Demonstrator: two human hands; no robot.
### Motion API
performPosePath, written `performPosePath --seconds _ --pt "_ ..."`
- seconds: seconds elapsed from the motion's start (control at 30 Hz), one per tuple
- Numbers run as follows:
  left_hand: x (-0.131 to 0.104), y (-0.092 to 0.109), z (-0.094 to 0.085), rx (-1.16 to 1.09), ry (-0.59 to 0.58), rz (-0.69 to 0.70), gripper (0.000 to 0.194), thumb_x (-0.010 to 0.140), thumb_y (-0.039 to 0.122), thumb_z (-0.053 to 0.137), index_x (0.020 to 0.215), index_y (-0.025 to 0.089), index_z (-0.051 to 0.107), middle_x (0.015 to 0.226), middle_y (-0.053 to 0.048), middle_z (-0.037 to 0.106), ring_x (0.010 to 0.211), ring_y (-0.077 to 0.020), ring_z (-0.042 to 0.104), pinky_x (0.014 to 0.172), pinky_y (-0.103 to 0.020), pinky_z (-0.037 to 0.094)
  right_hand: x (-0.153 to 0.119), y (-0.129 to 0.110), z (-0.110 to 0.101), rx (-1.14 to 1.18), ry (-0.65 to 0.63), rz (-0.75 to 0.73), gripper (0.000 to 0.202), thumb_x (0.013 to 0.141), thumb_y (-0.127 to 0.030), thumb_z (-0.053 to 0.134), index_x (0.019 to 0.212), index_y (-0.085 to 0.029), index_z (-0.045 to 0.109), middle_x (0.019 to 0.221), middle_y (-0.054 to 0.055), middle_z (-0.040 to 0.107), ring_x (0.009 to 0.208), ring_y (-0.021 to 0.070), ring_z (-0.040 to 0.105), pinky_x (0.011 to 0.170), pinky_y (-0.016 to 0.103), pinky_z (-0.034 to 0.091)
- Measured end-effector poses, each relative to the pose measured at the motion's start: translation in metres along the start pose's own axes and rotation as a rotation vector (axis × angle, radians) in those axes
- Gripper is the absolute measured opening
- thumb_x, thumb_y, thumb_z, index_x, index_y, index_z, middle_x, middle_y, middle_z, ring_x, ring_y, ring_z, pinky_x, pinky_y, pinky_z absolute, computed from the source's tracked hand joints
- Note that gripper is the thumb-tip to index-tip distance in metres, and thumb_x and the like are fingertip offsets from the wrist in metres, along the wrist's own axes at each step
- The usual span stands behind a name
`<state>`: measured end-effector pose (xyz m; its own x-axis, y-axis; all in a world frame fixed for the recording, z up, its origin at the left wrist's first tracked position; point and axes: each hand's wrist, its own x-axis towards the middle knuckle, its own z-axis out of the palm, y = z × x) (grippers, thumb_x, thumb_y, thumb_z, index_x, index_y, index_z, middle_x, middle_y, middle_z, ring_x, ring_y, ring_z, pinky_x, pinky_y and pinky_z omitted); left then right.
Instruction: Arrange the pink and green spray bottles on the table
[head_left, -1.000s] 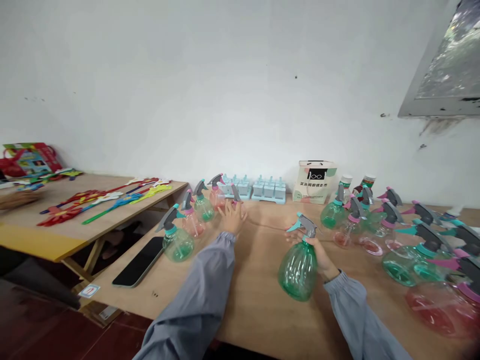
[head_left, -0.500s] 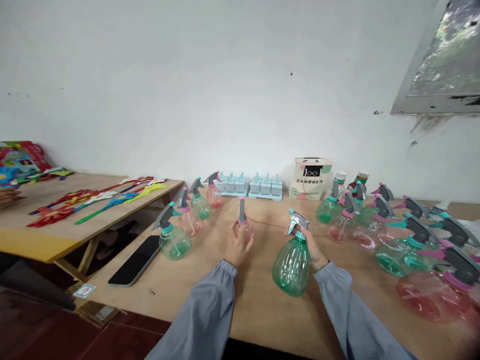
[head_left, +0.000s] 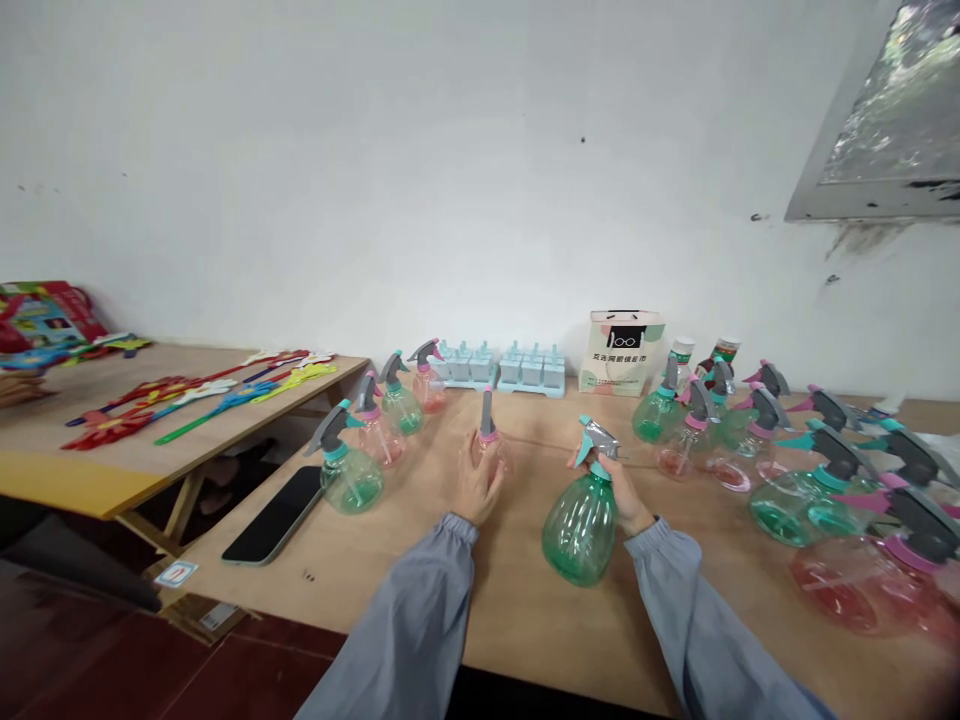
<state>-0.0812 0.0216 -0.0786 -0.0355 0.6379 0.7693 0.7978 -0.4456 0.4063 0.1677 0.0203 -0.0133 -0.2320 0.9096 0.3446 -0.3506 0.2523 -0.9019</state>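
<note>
Pink bottle (head_left: 488, 432) drawn nearer (left hand (head_left: 478, 482)), phone (head_left: 276, 516) leftward; pale-blue molds (head_left: 532, 371) behind

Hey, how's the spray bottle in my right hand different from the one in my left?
Color: the green spray bottle has teal trim; the pink spray bottle has pink trim.
Grip: your right hand holds the green one near its neck; your left hand wraps the pink one's body.
Facing: the green one's sprayer shows side-on, the pink one's nearly end-on.
Both have gray sprayer tops.
</note>
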Motion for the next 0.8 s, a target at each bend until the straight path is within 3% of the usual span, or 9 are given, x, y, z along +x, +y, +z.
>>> performPosePath --seconds 0.13,0.33,0.5,0.67,0.8 --pt "-0.002 -0.001 -0.001 0.055 0.0 0.007 0.044 0.093 0.033 0.046 0.136 0.026 0.051 0.151 -0.013 0.029 0.143 -0.0309 0.031 0.114 -0.054 0.032 0.001 0.002 0.0 0.048 -0.099 0.031 0.038 0.076 -0.057 0.059 0.093 -0.024 0.068 0.094 0.006 0.073 0.091 0.0226 0.064 0.083 0.035 0.049" --pt "-0.003 0.002 -0.003 0.053 -0.005 0.012 0.045 0.094 0.034 0.045 0.138 0.025 0.047 0.149 -0.014 0.029 0.139 -0.0298 0.036 0.112 -0.052 0.036 0.0 0.009 0.003 0.004 0.124 0.026 0.037 0.073 -0.059 0.063 0.082 -0.023 0.068 0.084 0.004 0.072 0.085 0.0225 0.063 0.068 0.031 0.049" --pt "-0.004 0.007 -0.003 0.03 -0.033 -0.03 0.047 0.094 0.035 0.047 0.139 0.026 0.045 0.15 -0.014 0.027 0.141 -0.0296 0.034 0.113 -0.052 0.035 -0.002 0.003 0.01 0.041 -0.024 0.009 0.035 0.075 -0.056 0.062 0.09 -0.026 0.068 0.087 0.004 0.072 0.093 0.0237 0.063 0.081 0.034 0.05" --pt "-0.007 0.01 -0.002 0.029 -0.029 -0.042 0.047 0.093 0.037 0.048 0.138 0.024 0.047 0.15 -0.015 0.03 0.14 -0.03 0.036 0.112 -0.051 0.035 -0.004 0.003 0.007 -0.015 0.127 0.034 0.036 0.074 -0.058 0.062 0.085 -0.024 0.069 0.081 0.004 0.07 0.083 0.0231 0.061 0.071 0.034 0.049" --pt "-0.007 0.009 -0.004 0.029 -0.057 -0.031 0.048 0.094 0.039 0.048 0.139 0.024 0.046 0.151 -0.015 0.029 0.14 -0.0293 0.036 0.112 -0.05 0.036 -0.005 0.001 0.007 -0.019 0.082 0.016 0.035 0.072 -0.054 0.066 0.087 -0.023 0.071 0.085 0.004 0.07 0.077 0.0197 0.058 0.067 0.031 0.047"
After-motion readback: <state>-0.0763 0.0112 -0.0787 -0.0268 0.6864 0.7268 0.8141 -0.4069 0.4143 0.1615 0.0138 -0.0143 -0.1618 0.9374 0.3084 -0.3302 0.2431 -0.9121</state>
